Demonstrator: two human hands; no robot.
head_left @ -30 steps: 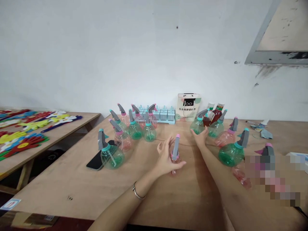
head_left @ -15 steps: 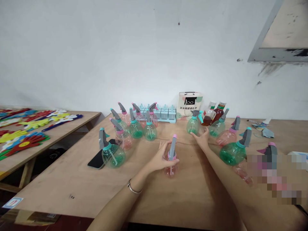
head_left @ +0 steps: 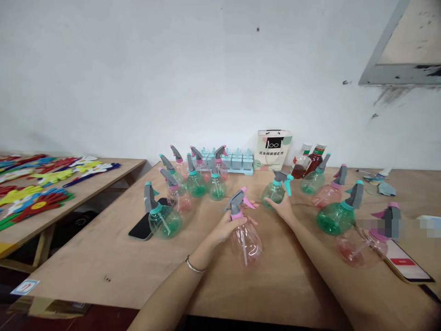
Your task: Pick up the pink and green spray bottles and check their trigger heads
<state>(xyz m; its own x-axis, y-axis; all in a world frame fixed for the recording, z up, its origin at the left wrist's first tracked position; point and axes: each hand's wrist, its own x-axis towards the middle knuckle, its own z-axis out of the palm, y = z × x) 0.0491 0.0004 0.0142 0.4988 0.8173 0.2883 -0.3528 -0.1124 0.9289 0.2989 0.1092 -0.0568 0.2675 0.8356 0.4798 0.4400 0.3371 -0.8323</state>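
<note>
At mid-table (head_left: 99, 257) | my left hand (head_left: 225, 226) closes round the pink bottle (head_left: 248, 248), right hand (head_left: 284, 209) round the green bottle (head_left: 274, 192) | I judge both unfinished | other spray bottles (head_left: 165, 222) stand untouched either side

Bare tabletop (head_left: 279, 262) between pink bottle (head_left: 247, 244) and right forearm (head_left: 317, 250); green bottle (head_left: 272, 193) as obstacle beyond
</note>
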